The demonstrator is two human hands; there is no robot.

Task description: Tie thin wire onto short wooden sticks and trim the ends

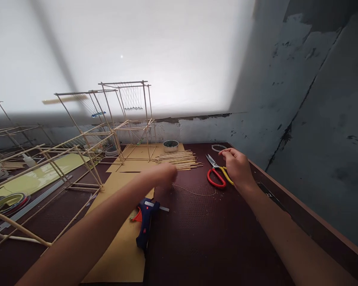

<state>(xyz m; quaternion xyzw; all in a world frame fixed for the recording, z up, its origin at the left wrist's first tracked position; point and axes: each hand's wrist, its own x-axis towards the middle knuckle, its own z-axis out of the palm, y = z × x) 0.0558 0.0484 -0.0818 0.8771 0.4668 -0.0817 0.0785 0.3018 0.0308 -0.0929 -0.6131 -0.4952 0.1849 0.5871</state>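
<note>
My left hand (168,174) is smeared by motion over the table, just in front of a bundle of thin wooden sticks (179,160). A thin pale string (193,194) runs in a slack curve from beneath it towards the right; whether the fingers hold it cannot be made out. My right hand (237,163) is closed in a pinch, and anything between its fingertips is too small to name. Scissors (216,177) with one red and one yellow handle lie beside that hand, blades pointing away. Behind its fingertips lies a coil of pale string (218,148).
A blue glue gun (146,222) with a lit red light lies partly on cardboard (119,254). A round tin (170,145) stands behind the sticks. Stick frames with hanging glass beads (133,108) fill the left. A raised edge (310,228) borders the table's right side.
</note>
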